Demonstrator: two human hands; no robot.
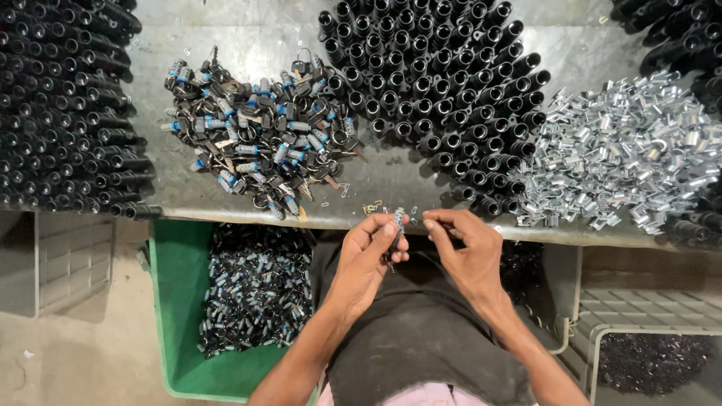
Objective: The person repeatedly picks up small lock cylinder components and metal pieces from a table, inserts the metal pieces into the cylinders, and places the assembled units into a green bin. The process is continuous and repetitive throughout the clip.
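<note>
left hand [366, 252] pinches a small lock cylinder [397, 220] at the table's [248, 37] near edge; right hand [466, 248] fingertips pinched together just right of it.

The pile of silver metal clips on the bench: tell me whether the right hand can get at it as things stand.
Probably yes. The pile of silver metal clips lies uncovered on the bench, just up and right of the right hand, with nothing between; but its fingers pinch something small.

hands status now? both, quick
Left hand: closed on a small silver and black lock cylinder, held upright.
Right hand: fingers pinched together beside it; contents too small to tell.
</note>
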